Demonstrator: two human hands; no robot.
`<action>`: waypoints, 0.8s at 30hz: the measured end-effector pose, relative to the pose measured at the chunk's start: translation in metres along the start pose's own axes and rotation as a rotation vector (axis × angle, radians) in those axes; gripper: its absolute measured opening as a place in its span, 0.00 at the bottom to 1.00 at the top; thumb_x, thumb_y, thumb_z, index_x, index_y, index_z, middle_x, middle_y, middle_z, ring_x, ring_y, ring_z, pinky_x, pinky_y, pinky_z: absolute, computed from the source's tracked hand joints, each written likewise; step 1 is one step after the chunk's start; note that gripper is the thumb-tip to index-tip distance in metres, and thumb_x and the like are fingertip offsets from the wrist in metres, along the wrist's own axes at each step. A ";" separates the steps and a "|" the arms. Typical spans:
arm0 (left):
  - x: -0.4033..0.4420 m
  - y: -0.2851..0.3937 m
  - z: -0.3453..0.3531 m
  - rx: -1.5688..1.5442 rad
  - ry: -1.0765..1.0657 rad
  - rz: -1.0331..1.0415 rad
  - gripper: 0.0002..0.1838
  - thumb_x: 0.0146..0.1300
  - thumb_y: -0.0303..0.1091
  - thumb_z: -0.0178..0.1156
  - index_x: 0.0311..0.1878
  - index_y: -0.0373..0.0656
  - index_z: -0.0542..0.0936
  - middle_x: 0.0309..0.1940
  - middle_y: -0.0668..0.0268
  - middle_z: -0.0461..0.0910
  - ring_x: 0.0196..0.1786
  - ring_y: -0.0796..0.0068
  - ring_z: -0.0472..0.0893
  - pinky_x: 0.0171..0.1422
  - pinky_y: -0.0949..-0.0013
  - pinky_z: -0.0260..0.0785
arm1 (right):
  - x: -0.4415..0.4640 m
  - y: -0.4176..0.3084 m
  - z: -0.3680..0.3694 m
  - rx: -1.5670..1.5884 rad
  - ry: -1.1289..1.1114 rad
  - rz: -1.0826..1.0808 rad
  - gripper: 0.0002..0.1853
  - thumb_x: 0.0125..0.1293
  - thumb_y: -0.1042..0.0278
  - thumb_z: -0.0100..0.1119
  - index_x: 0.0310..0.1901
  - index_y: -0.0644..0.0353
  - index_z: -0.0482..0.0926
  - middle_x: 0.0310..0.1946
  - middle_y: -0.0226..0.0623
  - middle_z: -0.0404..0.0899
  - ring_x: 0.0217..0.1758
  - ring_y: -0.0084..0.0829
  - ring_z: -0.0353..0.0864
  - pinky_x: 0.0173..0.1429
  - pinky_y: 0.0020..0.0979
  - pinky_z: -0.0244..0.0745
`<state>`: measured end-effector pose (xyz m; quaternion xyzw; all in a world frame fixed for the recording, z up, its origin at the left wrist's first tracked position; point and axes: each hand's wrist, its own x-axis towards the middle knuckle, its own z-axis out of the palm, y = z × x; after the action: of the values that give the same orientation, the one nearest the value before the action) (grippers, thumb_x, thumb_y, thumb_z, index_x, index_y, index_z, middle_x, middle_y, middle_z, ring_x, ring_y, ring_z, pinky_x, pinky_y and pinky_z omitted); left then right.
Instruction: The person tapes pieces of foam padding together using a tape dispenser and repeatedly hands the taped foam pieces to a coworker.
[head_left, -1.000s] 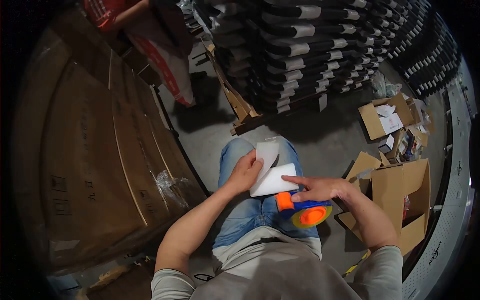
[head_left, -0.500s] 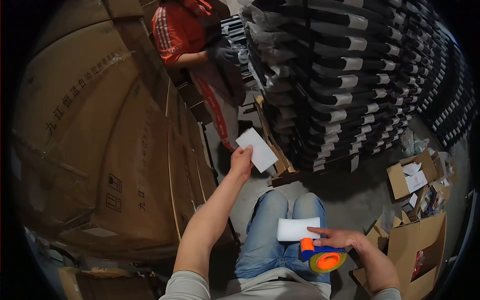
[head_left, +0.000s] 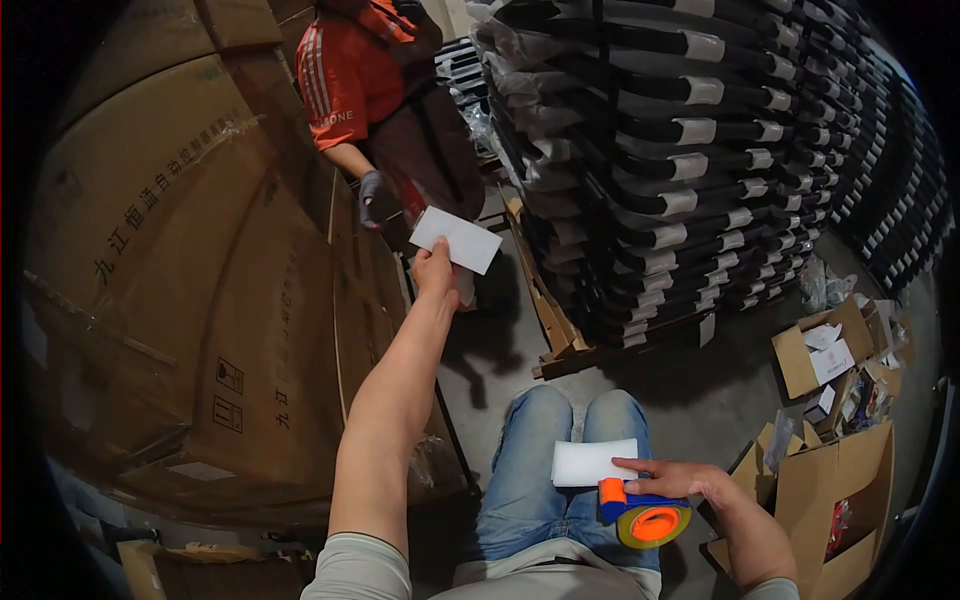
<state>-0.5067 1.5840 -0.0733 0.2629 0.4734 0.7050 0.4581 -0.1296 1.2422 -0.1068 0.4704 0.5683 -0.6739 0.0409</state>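
Your left hand (head_left: 434,270) outstretched, fingers pinching a white sheet (head_left: 462,242) near a co-worker's glove (head_left: 377,198), right hand (head_left: 668,478) gripping a tape dispenser (head_left: 648,512), forefinger on the white stack (head_left: 588,463) across your thighs (head_left: 517,492)

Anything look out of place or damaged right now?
Yes: at right, the heap by the small carton looks jumbled, unlike the layered black parts. Nothing looks spilled or damaged near the left hand, holding a white sheet, or the right hand, touching the white stack.
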 end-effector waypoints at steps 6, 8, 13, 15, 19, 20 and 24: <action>0.002 0.009 -0.005 -0.012 -0.004 -0.055 0.10 0.75 0.37 0.62 0.53 0.42 0.80 0.44 0.66 0.84 0.44 0.71 0.84 0.46 0.65 0.79 | 0.002 0.006 0.000 -0.002 0.007 -0.006 0.40 0.77 0.36 0.55 0.84 0.40 0.58 0.78 0.45 0.65 0.77 0.38 0.68 0.81 0.33 0.60; 0.001 0.013 -0.005 -0.074 0.014 -0.080 0.10 0.75 0.36 0.62 0.54 0.42 0.79 0.44 0.67 0.83 0.44 0.71 0.85 0.47 0.65 0.79 | 0.002 0.005 0.000 -0.001 -0.001 0.008 0.40 0.77 0.36 0.55 0.84 0.40 0.58 0.78 0.45 0.66 0.77 0.38 0.68 0.80 0.33 0.60; -0.008 0.017 -0.003 -0.126 0.034 -0.089 0.13 0.75 0.33 0.62 0.57 0.39 0.76 0.46 0.64 0.83 0.46 0.69 0.85 0.49 0.65 0.80 | 0.001 0.003 0.000 0.000 0.014 -0.024 0.46 0.75 0.32 0.57 0.84 0.48 0.55 0.76 0.49 0.67 0.77 0.39 0.68 0.80 0.31 0.60; -0.005 0.009 -0.002 -0.168 0.037 -0.074 0.15 0.74 0.31 0.62 0.58 0.37 0.75 0.48 0.62 0.83 0.48 0.67 0.86 0.51 0.64 0.81 | 0.003 0.005 0.000 -0.010 0.026 -0.036 0.43 0.76 0.35 0.57 0.84 0.44 0.56 0.77 0.48 0.67 0.78 0.39 0.68 0.80 0.32 0.60; -0.016 0.017 -0.003 -0.179 0.087 -0.064 0.17 0.74 0.31 0.61 0.62 0.36 0.74 0.54 0.58 0.82 0.53 0.62 0.86 0.54 0.57 0.84 | 0.004 0.011 0.003 0.007 0.038 -0.052 0.41 0.77 0.39 0.58 0.84 0.44 0.57 0.77 0.47 0.66 0.77 0.37 0.68 0.81 0.34 0.60; -0.012 0.015 -0.006 -0.185 0.090 -0.071 0.18 0.74 0.31 0.61 0.63 0.36 0.73 0.55 0.58 0.82 0.54 0.61 0.86 0.54 0.55 0.84 | 0.004 0.012 0.002 0.039 0.021 -0.056 0.41 0.77 0.40 0.59 0.84 0.47 0.57 0.78 0.47 0.66 0.77 0.38 0.68 0.81 0.34 0.60; -0.010 0.008 -0.015 -0.237 0.124 -0.100 0.20 0.74 0.32 0.61 0.65 0.36 0.72 0.59 0.58 0.81 0.60 0.57 0.84 0.61 0.50 0.83 | 0.001 0.008 0.002 0.033 0.032 -0.048 0.40 0.77 0.41 0.59 0.84 0.45 0.57 0.79 0.48 0.64 0.79 0.40 0.66 0.81 0.35 0.60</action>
<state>-0.5173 1.5674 -0.0713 0.1392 0.4267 0.7471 0.4903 -0.1269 1.2382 -0.1131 0.4680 0.5686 -0.6765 0.0077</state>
